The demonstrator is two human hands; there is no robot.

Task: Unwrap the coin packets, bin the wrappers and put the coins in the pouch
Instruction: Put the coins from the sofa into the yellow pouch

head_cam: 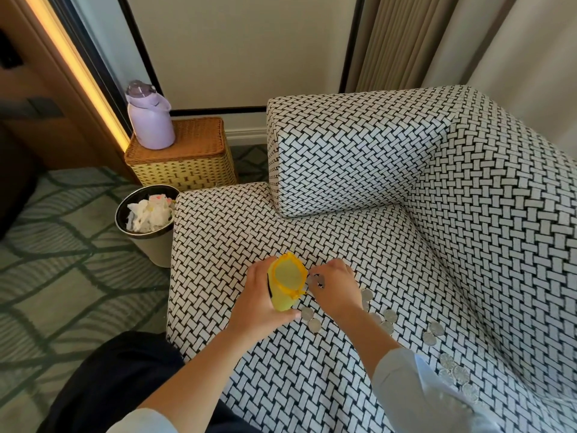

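Your sofa (359, 157), filling the centre and right of the frame, is covered in coarse woven cloth, matt, with a raised basket-weave texture. The pouch (285, 284) at lower centre looks like soft, matt yellow fabric with a gathered rim. The coins (313, 325) beside it are silvery metal with a dull sheen. At the left, the bin (156, 248) has a glossy dark rim and a smooth, matt beige wall; the wrappers (150, 214) inside are crumpled white paper. Above it, the basket (184, 170) is woven wicker, its brown lid slightly glossy. The lilac bottle (151, 123) has a smooth satin body and a translucent plastic lid. The carpet (62, 245) is matt pile.
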